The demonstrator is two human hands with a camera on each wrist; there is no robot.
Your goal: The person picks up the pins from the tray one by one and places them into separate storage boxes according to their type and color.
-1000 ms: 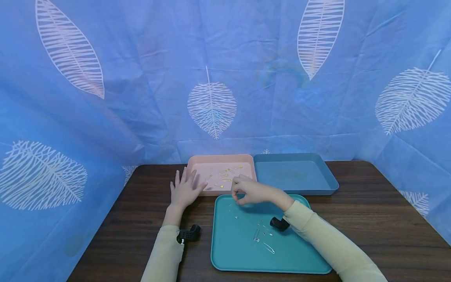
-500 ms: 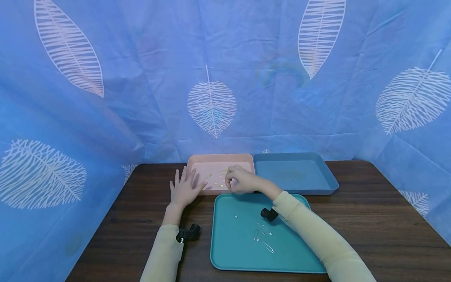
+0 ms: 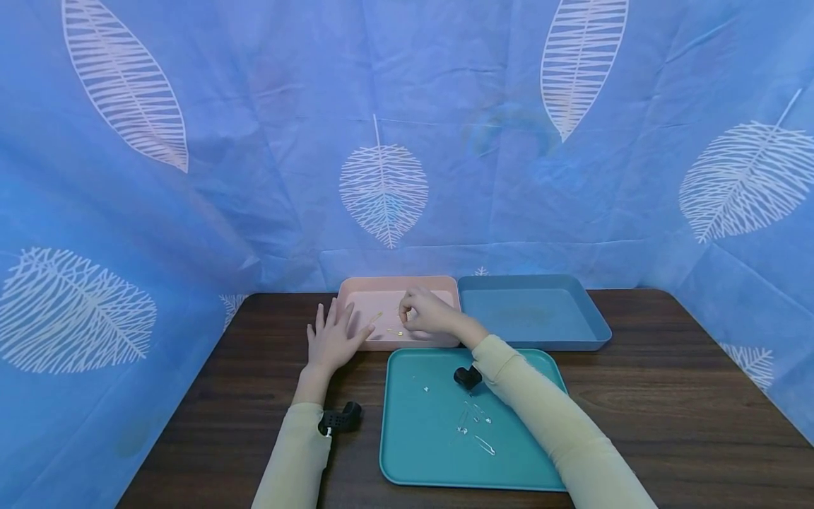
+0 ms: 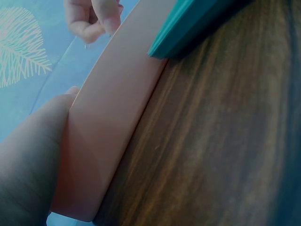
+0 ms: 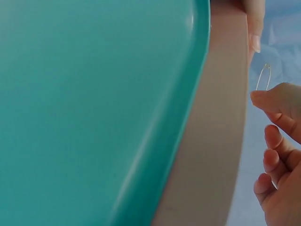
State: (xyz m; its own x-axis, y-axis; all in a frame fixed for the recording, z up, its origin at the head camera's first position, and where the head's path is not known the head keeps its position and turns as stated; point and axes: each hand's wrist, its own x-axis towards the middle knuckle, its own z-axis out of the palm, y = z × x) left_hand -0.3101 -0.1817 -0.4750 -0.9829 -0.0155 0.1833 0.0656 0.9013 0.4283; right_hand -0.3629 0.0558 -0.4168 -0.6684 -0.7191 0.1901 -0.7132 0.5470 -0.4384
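Note:
My right hand (image 3: 431,311) is over the right part of the pink tray (image 3: 356,284). Between its thumb and index finger it pinches a safety pin (image 5: 267,65), whose thin wire loop sticks out past the fingertips in the right wrist view. Gold safety pins lie in the pink tray; one pin (image 3: 396,332) shows near the front wall, and my right hand hides others. At the tray's left front corner my left hand (image 3: 332,344) rests with its fingers spread. Several silver safety pins, among them one larger pin (image 3: 485,445), lie scattered on the teal tray (image 3: 407,475).
A blue tray (image 3: 534,341) stands against the pink tray's right side. The teal tray lies in front of both on the dark wooden table (image 3: 687,396). Behind the table hangs a blue cloth (image 3: 483,198) with white leaf prints.
My right hand has moved left and away from me, from the teal tray's far edge to over the pink tray, with the safety pin. The left hand has stayed in place.

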